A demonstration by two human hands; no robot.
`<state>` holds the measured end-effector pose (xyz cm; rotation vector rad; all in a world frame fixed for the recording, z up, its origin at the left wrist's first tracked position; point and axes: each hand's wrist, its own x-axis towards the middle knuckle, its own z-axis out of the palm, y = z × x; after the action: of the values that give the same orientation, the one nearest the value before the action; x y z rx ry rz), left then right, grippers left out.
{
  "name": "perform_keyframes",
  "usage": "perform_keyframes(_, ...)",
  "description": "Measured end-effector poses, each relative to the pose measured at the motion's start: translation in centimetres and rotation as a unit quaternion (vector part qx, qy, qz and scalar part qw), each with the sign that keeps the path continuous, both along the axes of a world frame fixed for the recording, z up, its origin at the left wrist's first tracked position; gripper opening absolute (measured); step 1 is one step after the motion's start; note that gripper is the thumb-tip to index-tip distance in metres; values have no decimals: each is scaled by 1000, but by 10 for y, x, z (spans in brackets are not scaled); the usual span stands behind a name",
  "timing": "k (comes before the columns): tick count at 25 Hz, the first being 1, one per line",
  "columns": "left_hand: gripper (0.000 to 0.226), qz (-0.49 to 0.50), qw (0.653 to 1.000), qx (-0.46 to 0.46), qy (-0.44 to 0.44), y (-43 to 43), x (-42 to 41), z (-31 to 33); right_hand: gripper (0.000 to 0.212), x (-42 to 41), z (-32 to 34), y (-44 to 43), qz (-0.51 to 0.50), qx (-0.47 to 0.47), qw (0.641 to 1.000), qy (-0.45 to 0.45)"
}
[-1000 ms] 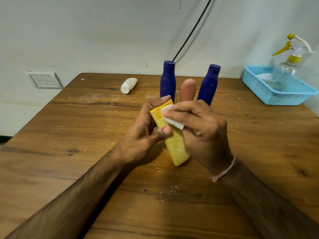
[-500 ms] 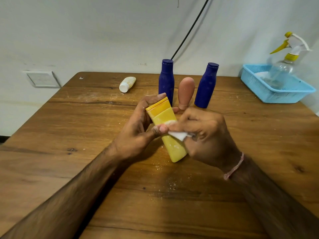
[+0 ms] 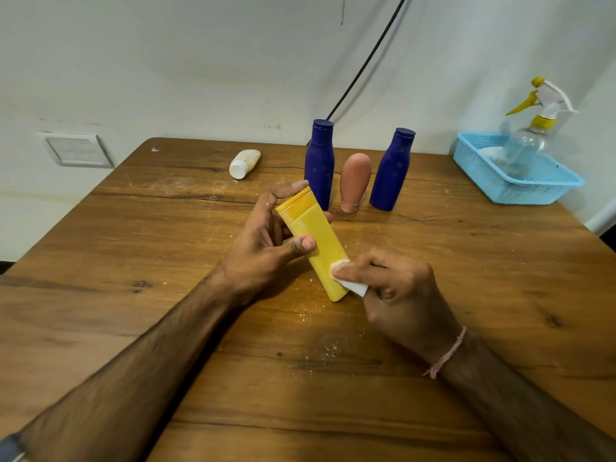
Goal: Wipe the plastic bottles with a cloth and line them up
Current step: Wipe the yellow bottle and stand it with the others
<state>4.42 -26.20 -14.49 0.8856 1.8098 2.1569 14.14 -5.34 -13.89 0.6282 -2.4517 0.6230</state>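
My left hand (image 3: 263, 241) grips a flat yellow bottle (image 3: 316, 235) near its cap, tilted with its base toward me above the wooden table (image 3: 133, 261). My right hand (image 3: 396, 288) pinches a small white cloth (image 3: 350, 281) against the bottle's lower end. Behind them stand two dark blue bottles (image 3: 319, 163) (image 3: 393, 170) with a brown-pink bottle (image 3: 355, 180) upside down on its cap between them. A small white bottle (image 3: 245, 163) lies on its side at the back left.
A light blue basket (image 3: 520, 185) at the back right corner holds a clear spray bottle (image 3: 533, 128) with a yellow trigger. A black cable (image 3: 366, 61) hangs down the wall behind the bottles. White dust speckles the table near my hands.
My right hand has slid the cloth down the yellow bottle from near the cap to its lower end. The left hand keeps its grip.
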Motion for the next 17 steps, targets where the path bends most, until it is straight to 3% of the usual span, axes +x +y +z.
perform_keyframes(4, 77, 3, 1000, 0, -8, 1, -1, -2, 37, -9, 1, -15, -74, -37, 996, 18)
perform_keyframes(8, 78, -1, 1000, 14, -19, 1, 0, -1, 36, 9, -8, -17, -1, 0, 1000, 5)
perform_keyframes(12, 89, 26, 1000, 0, 16, 0, 0, 1, 36, -11, 7, -21, -67, -80, 994, 23)
perform_keyframes(15, 94, 33, 999, -2, 36, -1, 1, -2, 33, -31, 28, -48, -20, -130, 990, 40)
perform_keyframes(17, 96, 35, 998, -6, 48, -3, -1, -6, 33, -31, 31, -54, 24, -108, 993, 43)
